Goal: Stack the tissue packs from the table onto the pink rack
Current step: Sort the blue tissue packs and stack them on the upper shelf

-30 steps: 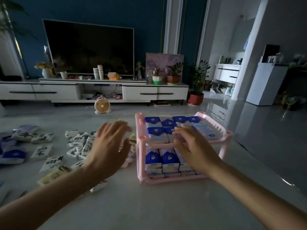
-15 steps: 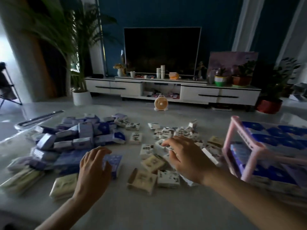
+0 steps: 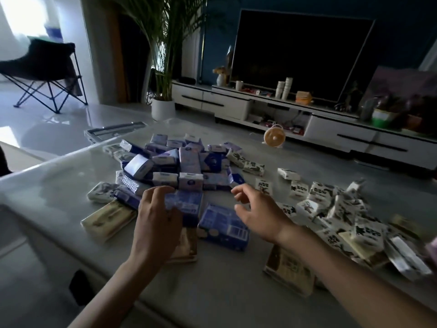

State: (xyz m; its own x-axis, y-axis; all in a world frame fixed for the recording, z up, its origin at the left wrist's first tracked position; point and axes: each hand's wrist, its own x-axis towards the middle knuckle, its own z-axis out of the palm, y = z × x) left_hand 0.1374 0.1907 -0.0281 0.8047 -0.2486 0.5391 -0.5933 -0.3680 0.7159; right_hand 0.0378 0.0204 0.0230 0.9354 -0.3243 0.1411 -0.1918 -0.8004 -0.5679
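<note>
Several blue and purple tissue packs (image 3: 179, 162) lie heaped on the grey table (image 3: 59, 176). My left hand (image 3: 158, 216) grips a blue tissue pack (image 3: 189, 203) at the near edge of the heap, fingers curled over its left end and thumb on its near side. My right hand (image 3: 257, 211) hovers with loosely bent fingers, holding nothing, just above and to the right of a second blue pack (image 3: 223, 227). White packs with black print (image 3: 331, 204) spread to the right. Only a pink sliver at the right edge (image 3: 433, 248) may be the rack.
Beige packs lie at the near left (image 3: 108, 218) and near right (image 3: 290, 271). The table's left edge (image 3: 28, 169) runs diagonally. Beyond stand a TV (image 3: 300, 53) on a white cabinet (image 3: 340, 133), a small fan (image 3: 274, 138), a potted palm (image 3: 163, 107) and a folding chair (image 3: 45, 74).
The view has swung left, away from the pink rack, to the heap of packs. Both hands moved from the rack to the blue packs, and my left hand has taken hold of one.
</note>
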